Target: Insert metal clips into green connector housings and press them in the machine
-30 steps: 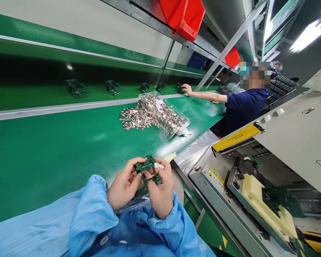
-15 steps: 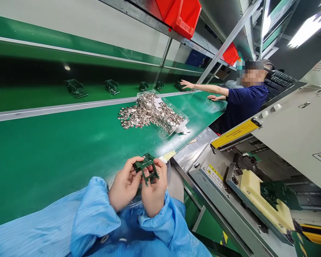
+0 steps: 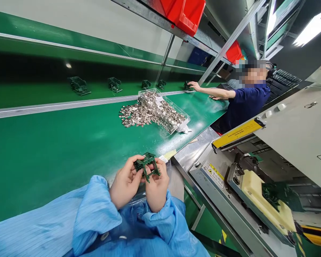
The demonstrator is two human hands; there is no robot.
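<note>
Between both hands I hold a dark green plastic frame with open sides and thin legs, low over the front edge of the green table. My left hand grips its left side between thumb and fingers. On the right side, my right hand pinches it, with some fingertips hidden behind the part. Farther off, a heap of small metal pieces spills from a clear plastic box lying on the table.
Several similar green frames stand along the far side behind a metal rail. A co-worker in dark blue reaches to one. At right is a press machine with a pale yellow fixture. Red bins sit overhead.
The green frame has turned slightly in my hands, and my right hand has shifted a little on it. The co-worker's outstretched hand has closed around a green frame at the rail.
</note>
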